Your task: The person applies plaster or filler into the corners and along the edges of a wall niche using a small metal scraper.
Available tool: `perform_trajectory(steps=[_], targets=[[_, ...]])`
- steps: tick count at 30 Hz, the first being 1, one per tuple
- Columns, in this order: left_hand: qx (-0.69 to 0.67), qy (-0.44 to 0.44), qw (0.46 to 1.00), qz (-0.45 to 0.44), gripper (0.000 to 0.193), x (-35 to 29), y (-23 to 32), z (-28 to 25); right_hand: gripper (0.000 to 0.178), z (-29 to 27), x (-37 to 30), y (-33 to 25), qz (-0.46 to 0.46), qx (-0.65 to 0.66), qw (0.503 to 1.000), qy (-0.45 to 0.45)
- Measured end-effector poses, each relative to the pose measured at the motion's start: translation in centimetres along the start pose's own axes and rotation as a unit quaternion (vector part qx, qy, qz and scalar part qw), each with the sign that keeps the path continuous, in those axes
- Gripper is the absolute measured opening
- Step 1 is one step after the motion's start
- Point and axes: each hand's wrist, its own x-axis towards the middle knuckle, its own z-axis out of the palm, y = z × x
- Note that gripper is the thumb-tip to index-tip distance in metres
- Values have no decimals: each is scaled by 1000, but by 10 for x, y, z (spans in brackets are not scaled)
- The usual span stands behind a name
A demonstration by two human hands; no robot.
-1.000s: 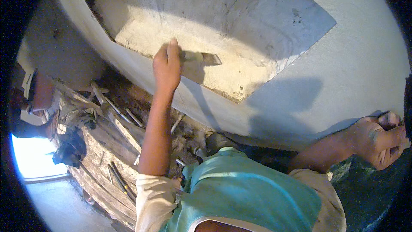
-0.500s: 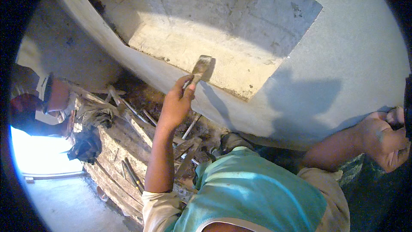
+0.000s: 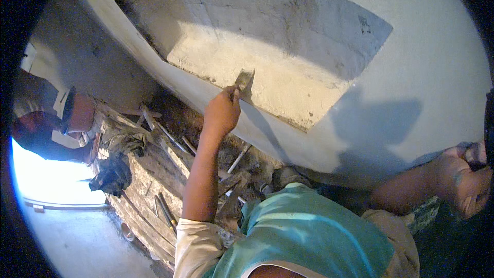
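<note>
My left hand point(image 3: 222, 110) is closed round the handle of a flat paintbrush point(image 3: 244, 78). The brush head lies over the pale, lit ledge of a recess point(image 3: 216, 54) in the wall, close to its front edge. Most of the handle is hidden by my fingers. At the right rim, my right hand point(image 3: 465, 180) is close to the grey wall point(image 3: 422, 46). It is dim and bent by the lens, and I cannot make out whether it grips anything.
Below the wall on the left are rough wooden boards point(image 3: 149, 221), thin rods and a black crumpled bag point(image 3: 112, 175). Another person point(image 3: 38, 118) is at the far left by a bright opening point(image 3: 51, 177). The recess's side edges are sharp.
My left hand has turned, and the brush has shifted slightly left and inward along the ledge. The whole view has moved a little, so the recess appears lower and further right.
</note>
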Motion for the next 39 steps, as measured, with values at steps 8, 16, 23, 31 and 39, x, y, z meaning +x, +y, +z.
perform_trajectory(steps=[8,16,23,31,39], targets=[[-13,5,1000,-7,30,32,-19,1,38,2,-5,-8,11,-2,1000,0],[-548,-68,823,-135,36,-32,17,-24,31,9,-92,-80,189,255,870,-378],[-588,-20,789,-175,35,-72,19,-25,46,64,-195,-155,405,256,648,-591],[-542,-15,830,-133,41,-98,-9,-59,62,89,-226,-177,611,389,403,-559],[-241,299,905,-186,37,-196,-117,-181,50,82,-239,-125,543,270,464,-646]])
